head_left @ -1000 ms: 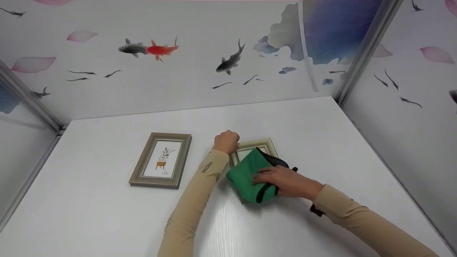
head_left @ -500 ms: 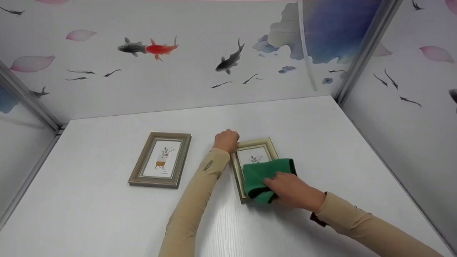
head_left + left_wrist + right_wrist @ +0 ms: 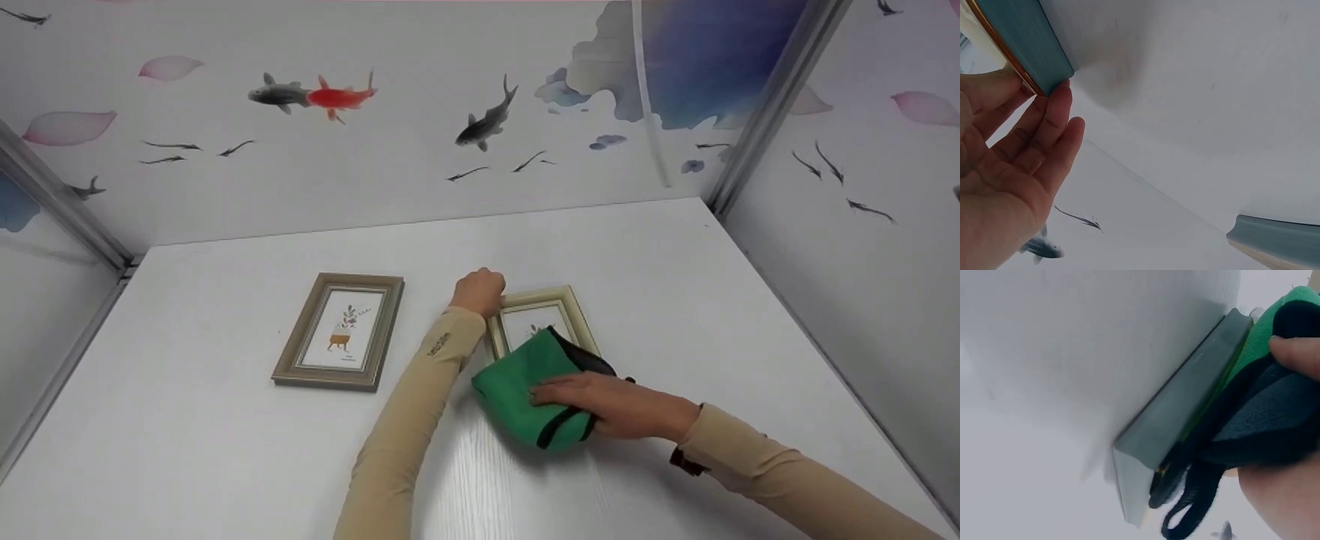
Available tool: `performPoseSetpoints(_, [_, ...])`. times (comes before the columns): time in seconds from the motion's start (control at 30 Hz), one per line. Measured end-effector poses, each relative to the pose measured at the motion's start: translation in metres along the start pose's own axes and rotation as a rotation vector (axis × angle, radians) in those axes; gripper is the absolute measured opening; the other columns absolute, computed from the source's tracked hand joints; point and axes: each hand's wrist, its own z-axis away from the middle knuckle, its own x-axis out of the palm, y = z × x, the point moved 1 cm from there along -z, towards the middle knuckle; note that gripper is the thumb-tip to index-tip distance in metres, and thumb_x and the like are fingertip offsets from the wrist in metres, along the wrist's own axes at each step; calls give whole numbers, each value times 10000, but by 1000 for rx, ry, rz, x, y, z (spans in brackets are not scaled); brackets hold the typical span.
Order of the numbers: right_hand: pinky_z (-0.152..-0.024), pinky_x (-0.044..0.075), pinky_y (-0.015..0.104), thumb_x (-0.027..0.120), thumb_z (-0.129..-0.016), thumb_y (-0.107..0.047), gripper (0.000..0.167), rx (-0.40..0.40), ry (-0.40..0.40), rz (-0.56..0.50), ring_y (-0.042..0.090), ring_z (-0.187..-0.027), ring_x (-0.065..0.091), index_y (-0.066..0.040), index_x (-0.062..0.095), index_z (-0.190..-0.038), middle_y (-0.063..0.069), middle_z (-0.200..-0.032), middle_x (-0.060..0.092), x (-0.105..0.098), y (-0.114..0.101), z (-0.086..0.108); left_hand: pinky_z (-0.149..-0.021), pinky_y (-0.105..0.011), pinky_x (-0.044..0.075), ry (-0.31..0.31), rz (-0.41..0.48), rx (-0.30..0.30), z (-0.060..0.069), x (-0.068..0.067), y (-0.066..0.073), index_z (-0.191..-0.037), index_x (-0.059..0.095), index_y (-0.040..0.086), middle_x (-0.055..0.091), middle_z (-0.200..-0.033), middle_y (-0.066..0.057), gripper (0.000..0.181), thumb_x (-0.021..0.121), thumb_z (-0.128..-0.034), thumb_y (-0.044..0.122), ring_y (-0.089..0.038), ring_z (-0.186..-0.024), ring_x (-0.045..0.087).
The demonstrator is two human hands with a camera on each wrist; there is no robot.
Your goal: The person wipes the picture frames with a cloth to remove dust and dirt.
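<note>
A pale gold picture frame (image 3: 576,315) lies at a slant on the white table, the upper part of its plant print showing. My left hand (image 3: 480,292) holds its far left corner; in the left wrist view the thumb and fingers pinch the corner of the frame (image 3: 1027,42). Over the near part of the frame lies a green cloth (image 3: 521,382) with black edging, which hides the rest of the print. My right hand (image 3: 630,405) holds this cloth from the right. In the right wrist view, the thumb presses the folded cloth (image 3: 1264,343) above the frame's side (image 3: 1190,388).
A second, browner picture frame (image 3: 367,375) with a plant print lies flat to the left. White panels painted with fish and petals stand behind the table (image 3: 187,420) and at both sides, with metal posts (image 3: 772,112) at the corners.
The right hand slid the cloth down to the right, uncovering some print, then shifted it back left and nearer, its corner past the frame's left side. The left hand stays at the corner.
</note>
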Motion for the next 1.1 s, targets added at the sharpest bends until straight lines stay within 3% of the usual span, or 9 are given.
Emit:
performPoseSetpoints(0.1, [-981, 432, 430, 623, -898, 51, 468, 46, 1, 14, 272, -1237, 512, -64, 527, -1341, 90, -1333, 562, -5, 0, 6, -733, -378, 542, -9, -14, -18, 0, 0, 0, -985, 734, 22, 657, -932, -131, 141, 620, -940, 92, -237, -861, 637])
performPoseSetpoints(0.2, [-952, 454, 435, 615, -863, 121, 483, 152, -4, 63, 270, -1190, 548, -47, 546, -1311, 101, -1281, 593, -13, -2, 17, -728, -388, 546, -11, -39, -32, -2, 0, 2, -994, 739, 44, 670, -943, -118, 143, 620, -941, 102, -236, -865, 649])
performPoseSetpoints(0.37, [-837, 503, 462, 714, -768, 118, 486, 316, 28, 298, 294, -1059, 610, -20, 575, -1213, 127, -1134, 651, -20, -13, 32, -731, -403, 544, -26, -64, -45, -4, 1, 4, -1000, 736, 60, 674, -955, -103, 131, 633, -922, 80, -238, -866, 655])
performPoseSetpoints(0.5, [-666, 514, 418, 839, -689, -11, 463, 350, 107, 502, 303, -890, 639, -6, 557, -1056, 127, -957, 667, -12, -26, 30, -721, -396, 544, -20, -62, -47, -4, 2, 4, -980, 733, 56, 675, -936, -99, 113, 655, -899, 66, -233, -844, 654])
performPoseSetpoints(0.6, [-628, 491, 402, 849, -691, -49, 450, 334, 132, 550, 301, -865, 632, -8, 542, -1017, 126, -931, 663, -4, -31, 21, -714, -392, 544, -7, -62, -44, -3, 2, 4, -969, 727, 48, 673, -918, -102, 103, 664, -890, 68, -231, -827, 651])
performPoseSetpoints(0.7, [-719, 503, 429, 823, -734, -39, 470, 267, 115, 503, 312, -969, 620, -1, 552, -1116, 142, -1042, 663, 3, -27, 13, -711, -388, 542, -5, -64, -40, -3, 2, 4, -955, 722, 44, 668, -904, -102, 95, 659, -891, 73, -223, -809, 641])
performPoseSetpoints(0.83, [-896, 465, 484, 739, -782, 72, 577, 156, 96, 282, 317, -1168, 543, -35, 516, -1302, 131, -1273, 591, 10, -16, 8, -683, -380, 541, -3, -73, -29, -4, 4, 3, -893, 717, 48, 660, -870, -99, 65, 660, -880, 78, -206, -758, 614])
performPoseSetpoints(0.97, [-987, 401, 503, 609, -801, 183, 673, 90, 82, 95, 296, -1287, 449, -86, 464, -1401, 80, -1403, 500, 15, -8, 8, -683, -376, 535, -15, -77, -22, -4, 3, 3, -884, 712, 52, 659, -872, -97, 67, 660, -885, 95, -207, -756, 606])
performPoseSetpoints(1.1, [-993, 401, 488, 618, -861, 114, 633, 30, 83, 68, 279, -1306, 433, -101, 442, -1430, 43, -1413, 495, 13, -7, 15, -722, -388, 532, -53, -78, -30, -3, 1, 3, -968, 715, 62, 665, -927, -98, 101, 649, -902, 99, -216, -823, 625])
